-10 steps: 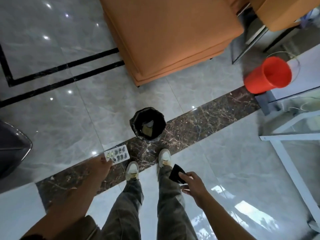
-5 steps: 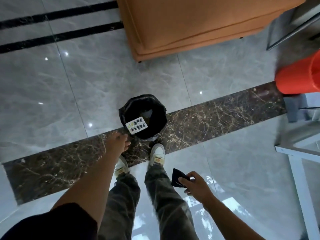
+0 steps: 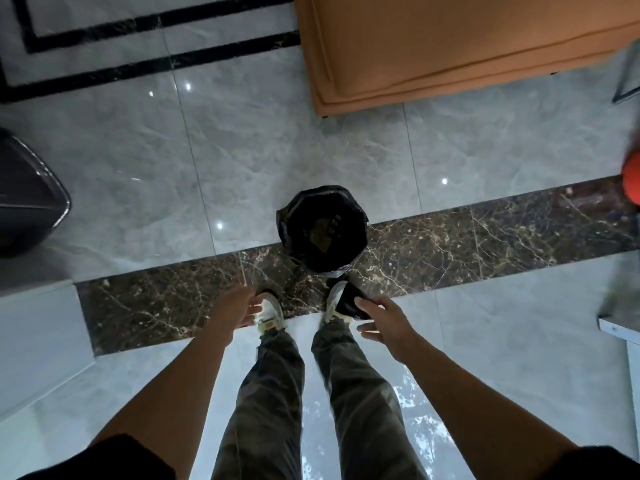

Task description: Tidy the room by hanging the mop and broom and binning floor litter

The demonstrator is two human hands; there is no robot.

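A small black-lined bin (image 3: 360,216) stands on the dark marble strip just ahead of my feet, with litter dimly visible at its bottom. My left hand (image 3: 232,310) hangs over the strip to the left of my left shoe, fingers loosely apart, holding nothing. My right hand (image 3: 382,318) holds a small black flat object (image 3: 346,301) by its edge, just below and right of the bin, over my right shoe. No mop or broom shows.
An orange sofa (image 3: 450,46) fills the top right. A red bucket (image 3: 632,178) peeks in at the right edge. A dark chair (image 3: 24,202) sits at the left edge. A white frame corner (image 3: 620,327) is at right, a white surface at lower left.
The blister pack left my left hand and dropped into the bin; that hand pulled back, now holding nothing. My right hand carried the black object forward toward the bin.
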